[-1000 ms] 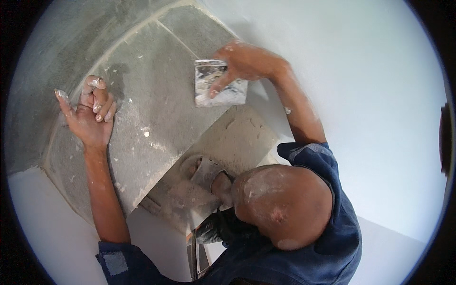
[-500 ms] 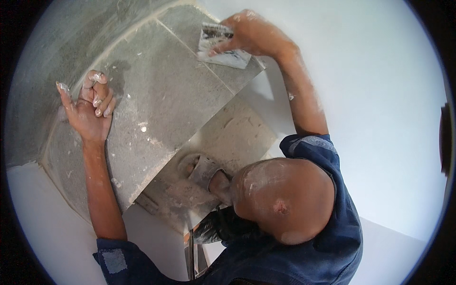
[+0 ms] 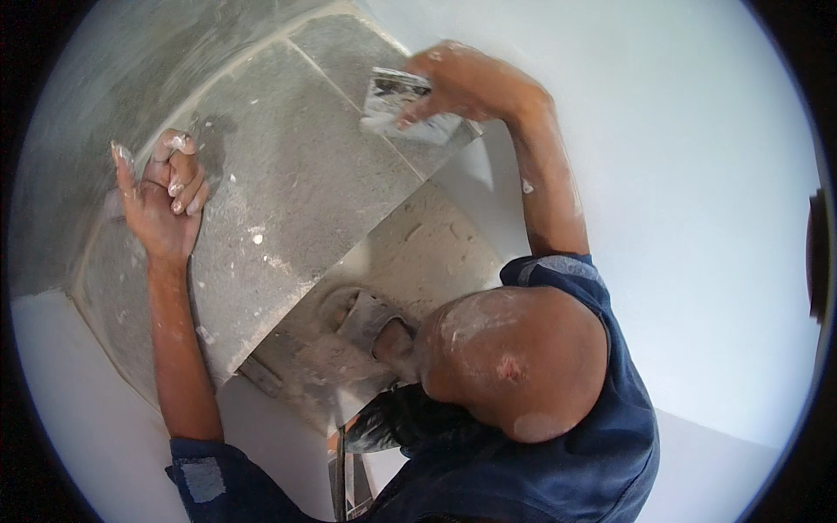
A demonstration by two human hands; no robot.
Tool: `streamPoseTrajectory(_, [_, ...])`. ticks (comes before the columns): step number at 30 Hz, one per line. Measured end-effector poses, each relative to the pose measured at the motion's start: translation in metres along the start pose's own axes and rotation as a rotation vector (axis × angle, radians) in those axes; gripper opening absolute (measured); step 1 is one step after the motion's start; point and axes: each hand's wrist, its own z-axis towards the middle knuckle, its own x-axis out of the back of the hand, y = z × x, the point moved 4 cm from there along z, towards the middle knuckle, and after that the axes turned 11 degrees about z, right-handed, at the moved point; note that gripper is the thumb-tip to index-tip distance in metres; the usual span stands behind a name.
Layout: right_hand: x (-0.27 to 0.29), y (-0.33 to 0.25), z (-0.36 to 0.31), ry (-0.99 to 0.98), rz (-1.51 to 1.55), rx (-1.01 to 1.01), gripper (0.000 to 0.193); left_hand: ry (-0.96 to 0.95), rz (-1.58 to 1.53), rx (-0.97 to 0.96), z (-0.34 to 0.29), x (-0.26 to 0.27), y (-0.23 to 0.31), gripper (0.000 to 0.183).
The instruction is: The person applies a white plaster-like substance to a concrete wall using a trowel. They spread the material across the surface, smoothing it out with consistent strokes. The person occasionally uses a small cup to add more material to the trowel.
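My right hand (image 3: 466, 83) grips a flat rectangular plate (image 3: 408, 112) smeared with white and dark streaks. Its thumb lies across the plate's face. The plate is against the grey tile (image 3: 270, 157), by a pale joint line and close to the white wall (image 3: 697, 174); whether it is a scraper or another tool I cannot tell. Over at the far left, my left hand (image 3: 166, 205) rests palm up on the tile. Its thumb is stretched out, the fingers are loosely curled, and nothing shows in it. White residue coats the fingertips.
White crumbs (image 3: 257, 235) dot the tile. Beyond its straight front edge lies a lower, dusty surface (image 3: 427, 235), where a dusty grey shoe (image 3: 362, 318) stands. My bent knee (image 3: 523, 357) fills the lower middle. A grey surface (image 3: 96, 131) borders the tile at the far left.
My right hand has shifted a little toward me with the plate, staying near the white wall. The left hand keeps its place, its thumb slightly closer to the fingers.
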Motion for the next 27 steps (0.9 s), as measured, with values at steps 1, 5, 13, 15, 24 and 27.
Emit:
streamPoseTrajectory(1, [0.003, 0.003, -0.007, 0.013, 0.027, -0.030, 0.042, 0.006, 0.004, 0.001, 0.000, 0.000, 0.000, 0.059])
streamPoseTrajectory(5, [0.010, 0.008, -0.021, 0.037, 0.054, -0.059, 0.039, 0.015, 0.007, -0.008, 0.002, -0.006, 0.001, 0.060])
streamPoseTrajectory(13, [0.006, -0.012, -0.038, -0.148, 0.047, -0.001, 0.038, 0.070, 0.077, -0.022, -0.009, -0.001, 0.005, 0.061])
streamPoseTrajectory(15, [0.012, 0.000, -0.031, -0.035, 0.019, 0.062, 0.038, 0.088, 0.103, -0.024, -0.003, -0.012, 0.006, 0.061])
streamPoseTrajectory(24, [0.005, -0.012, 0.003, -0.399, 0.006, -0.104, 0.042, 0.148, 0.163, -0.039, -0.005, -0.017, 0.013, 0.057])
streamPoseTrajectory(27, [-0.002, -0.013, -0.001, -0.370, -0.014, -0.075, 0.040, 0.140, 0.188, -0.022, -0.006, -0.017, 0.013, 0.057])
